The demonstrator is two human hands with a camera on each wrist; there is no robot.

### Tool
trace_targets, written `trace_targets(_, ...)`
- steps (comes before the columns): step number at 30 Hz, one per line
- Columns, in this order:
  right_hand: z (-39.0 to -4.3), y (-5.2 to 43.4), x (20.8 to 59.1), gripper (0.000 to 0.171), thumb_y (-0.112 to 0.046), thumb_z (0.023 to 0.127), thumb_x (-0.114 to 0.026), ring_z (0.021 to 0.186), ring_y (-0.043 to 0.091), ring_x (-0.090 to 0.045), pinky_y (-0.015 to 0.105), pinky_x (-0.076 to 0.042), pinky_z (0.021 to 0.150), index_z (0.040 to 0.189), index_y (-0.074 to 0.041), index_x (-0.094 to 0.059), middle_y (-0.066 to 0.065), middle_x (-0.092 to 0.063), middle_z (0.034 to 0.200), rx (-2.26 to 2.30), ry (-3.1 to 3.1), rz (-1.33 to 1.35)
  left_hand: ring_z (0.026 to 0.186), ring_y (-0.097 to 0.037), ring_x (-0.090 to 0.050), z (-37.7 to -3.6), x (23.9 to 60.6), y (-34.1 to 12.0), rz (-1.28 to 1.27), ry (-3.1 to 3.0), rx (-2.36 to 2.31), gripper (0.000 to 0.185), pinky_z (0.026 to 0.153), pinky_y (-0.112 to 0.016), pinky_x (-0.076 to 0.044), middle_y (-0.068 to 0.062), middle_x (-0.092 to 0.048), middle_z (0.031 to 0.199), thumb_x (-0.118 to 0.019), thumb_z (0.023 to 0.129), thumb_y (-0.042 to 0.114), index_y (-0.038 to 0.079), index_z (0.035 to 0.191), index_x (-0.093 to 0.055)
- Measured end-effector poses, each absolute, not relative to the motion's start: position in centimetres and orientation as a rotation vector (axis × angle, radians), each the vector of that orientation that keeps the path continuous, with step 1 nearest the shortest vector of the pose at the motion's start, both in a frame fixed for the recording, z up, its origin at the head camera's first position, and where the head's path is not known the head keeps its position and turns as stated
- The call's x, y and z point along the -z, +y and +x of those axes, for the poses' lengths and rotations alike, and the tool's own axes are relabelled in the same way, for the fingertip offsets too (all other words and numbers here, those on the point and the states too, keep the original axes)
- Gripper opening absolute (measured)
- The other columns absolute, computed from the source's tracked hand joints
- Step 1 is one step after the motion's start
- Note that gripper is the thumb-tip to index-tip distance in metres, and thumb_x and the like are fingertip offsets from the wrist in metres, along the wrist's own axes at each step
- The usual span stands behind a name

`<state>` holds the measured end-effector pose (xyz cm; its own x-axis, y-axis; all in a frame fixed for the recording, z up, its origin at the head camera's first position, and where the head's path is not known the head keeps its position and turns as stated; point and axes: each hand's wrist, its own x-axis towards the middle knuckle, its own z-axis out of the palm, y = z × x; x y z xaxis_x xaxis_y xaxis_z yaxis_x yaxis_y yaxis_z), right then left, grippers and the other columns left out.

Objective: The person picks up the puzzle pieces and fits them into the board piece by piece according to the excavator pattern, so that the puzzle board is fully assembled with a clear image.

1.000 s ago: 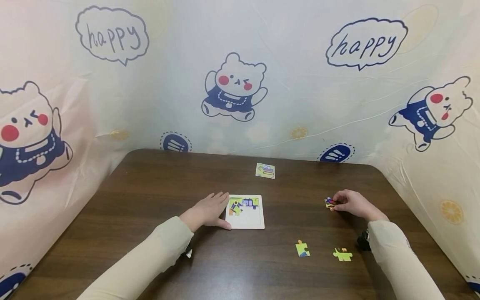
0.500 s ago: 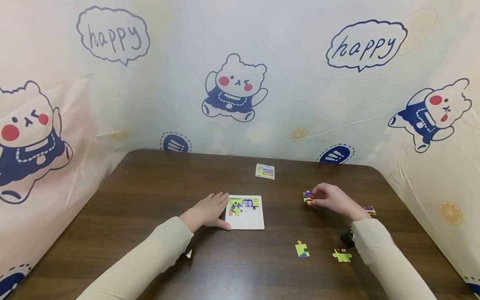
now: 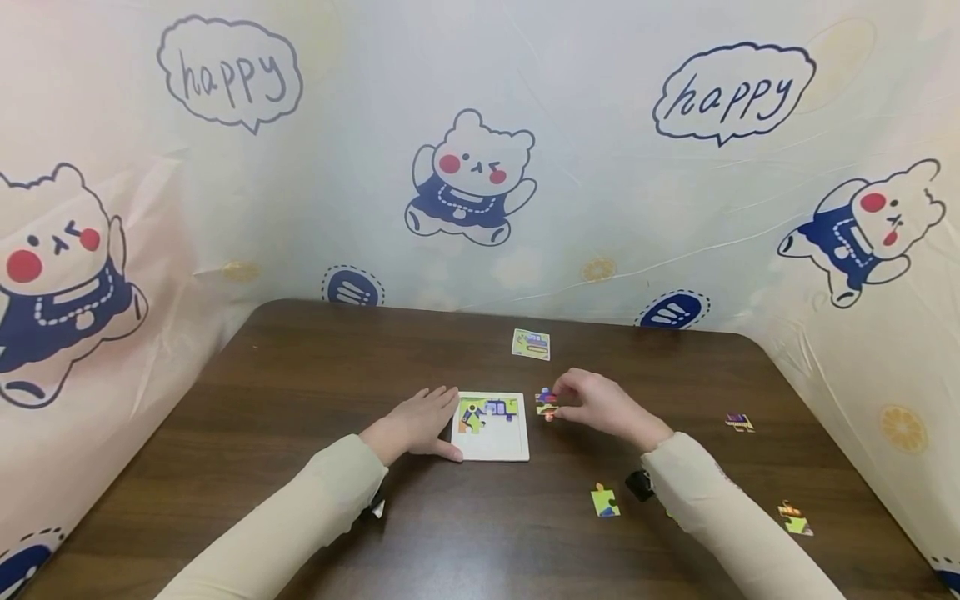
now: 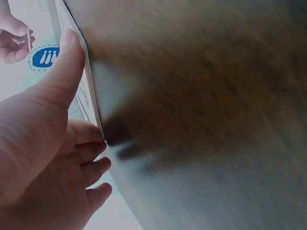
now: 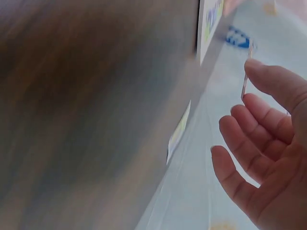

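Fingers of the right hand pinch a small puzzle piece at its edge, holding it just beside the right rim of the white puzzle tray; fingers of the left hand lie straight and flat against the tray's left edge, thumb along its near corner. The pinch looks light, so the piece may slip or twist, and pressing it in misaligned would likely jam its tabs or nudge the tray sideways. The piece is thin and flat, with purple, red and yellow print. Nearer the person lie loose pieces on the dark wooden table; farther back rests a small picture card.
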<state>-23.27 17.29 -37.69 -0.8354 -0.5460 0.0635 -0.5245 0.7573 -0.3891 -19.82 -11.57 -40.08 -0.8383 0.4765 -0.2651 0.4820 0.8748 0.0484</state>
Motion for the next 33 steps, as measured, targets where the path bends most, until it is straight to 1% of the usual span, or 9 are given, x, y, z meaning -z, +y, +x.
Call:
trace_targets(3,-23.0,15.4,38.1,0.022,-0.021,0.076,-0.077,0.077,0.013,-0.054,0.032,-0.049,0.074,0.092,-0.012,-0.065,-0.003,-0.059,0.087,0.565,2.893,-0.932,0.135,-0.028,-0.022,-19.8,40.0,-11.5,0.724,2.776,0.025,0.096,0.108,-0.041,-0.018,-0.014,-0.025,0.148,-0.059,0.077,0.061,-0.003,0.141,-0.03)
trace_targets(7,-22.5,13.2,38.7,0.023,-0.022,0.077,-0.076,0.074,0.014,-0.054,0.029,-0.048,0.069,0.093,-0.01,-0.065,-0.001,-0.06,0.088,0.52,2.859,-1.007,0.135,-0.029,-0.022,-19.9,40.0,-11.5,0.725,2.777,0.019,0.096,0.108,-0.041,-0.018,-0.014,-0.026,0.147,-0.059,0.077,0.062,-0.003,0.141,-0.031)
trace_targets(10,-22.3,11.8,39.0,0.023,-0.022,0.077,-0.075,0.072,0.013,-0.052,0.028,-0.047,0.064,0.093,-0.009,-0.065,0.0,-0.059,0.087,0.497,2.834,-1.07,0.135,-0.029,-0.022,-19.9,40.0,-11.5,0.73,2.776,0.024,0.096,0.108,-0.042,-0.018,-0.014,-0.026,0.147,-0.059,0.077,0.062,-0.003,0.141,-0.031)
trace_targets(14,-22.3,10.6,39.6,0.019,-0.019,0.078,-0.073,0.07,0.009,-0.05,0.026,-0.046,0.062,0.092,-0.008,-0.066,-0.002,-0.057,0.085,0.465,2.83,-1.111,0.135,-0.029,-0.022,-20.0,40.1,-11.5,0.734,2.774,0.027,0.095,0.108,-0.042,-0.018,-0.015,-0.026,0.147,-0.058,0.077,0.062,-0.003,0.141,-0.031)
trace_targets(21,-22.9,9.8,40.3,0.016,-0.014,0.079,-0.071,0.069,0.009,-0.05,0.025,-0.046,0.063,0.092,-0.007,-0.066,-0.001,-0.057,0.086,0.441,2.827,-1.119,0.135,-0.029,-0.022,-20.1,40.1,-11.4,0.727,2.767,0.011,0.096,0.108,-0.042,-0.018,-0.015,-0.026,0.147,-0.059,0.076,0.062,-0.003,0.141,-0.031)
trace_targets(26,-23.2,9.7,40.6,0.018,-0.016,0.079,-0.072,0.072,0.009,-0.052,0.026,-0.048,0.065,0.093,-0.007,-0.066,-0.001,-0.058,0.086,0.46,2.805,-1.149,0.135,-0.029,-0.022,-20.1,40.1,-11.5,0.734,2.769,0.008,0.096,0.108,-0.042,-0.018,-0.015,-0.026,0.147,-0.059,0.076,0.062,-0.003,0.141,-0.031)
trace_targets(29,-23.3,9.7,40.7,0.019,-0.016,0.079,-0.073,0.076,0.01,-0.055,0.027,-0.048,0.067,0.095,-0.008,-0.068,-0.002,-0.059,0.088,0.489,2.779,-1.2,0.135,-0.029,-0.022,-20.1,40.1,-11.5,0.736,2.77,0.006,0.096,0.108,-0.042,-0.018,-0.015,-0.026,0.147,-0.059,0.076,0.062,-0.004,0.141,-0.031)
trace_targets(33,-23.4,9.7,40.8,0.017,-0.016,0.081,-0.072,0.077,0.011,-0.055,0.025,-0.047,0.065,0.097,-0.012,-0.071,-0.003,-0.06,0.089,0.483,2.747,-1.271,0.135,-0.029,-0.022,-20.1,40.0,-11.5,0.73,2.768,0.006,0.096,0.108,-0.042,-0.017,-0.015,-0.026,0.147,-0.059,0.076,0.062,-0.003,0.141,-0.031)
